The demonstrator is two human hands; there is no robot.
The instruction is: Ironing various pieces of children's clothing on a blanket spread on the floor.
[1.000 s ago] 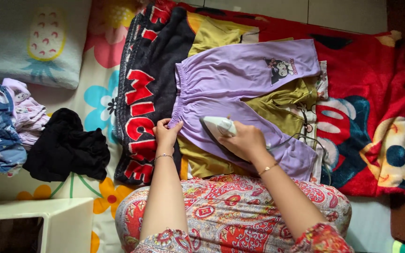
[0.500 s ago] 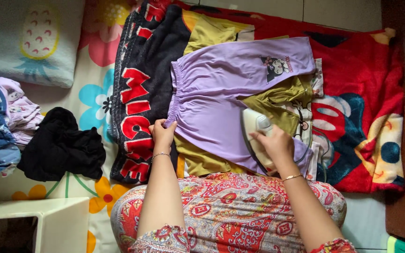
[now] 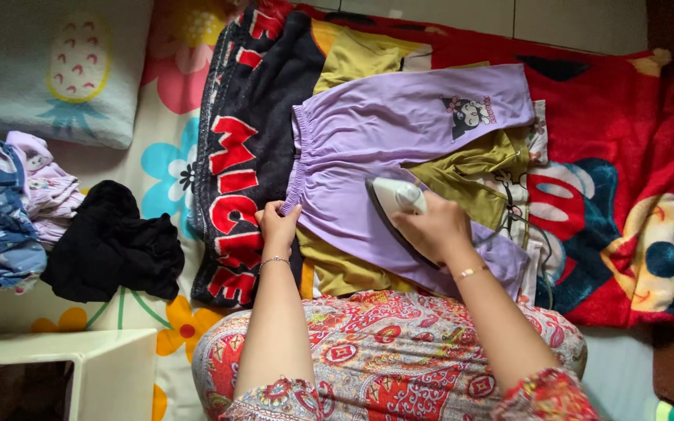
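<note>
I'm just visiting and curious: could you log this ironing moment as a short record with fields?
Place: red blanket spread on a flowered mat
Left hand: pinches the waistband of the purple pants
Right hand: grips the white iron, flat on the near pant leg
Under pants: olive cloth
Left side: black clothes, folded pile, pillow

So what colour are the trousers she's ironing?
Lilac trousers with a small cartoon print, seen in the head view.

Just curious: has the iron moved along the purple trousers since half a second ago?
Yes. The iron, held by the right hand, slid back toward the waistband, away from the leg's hem.
</note>
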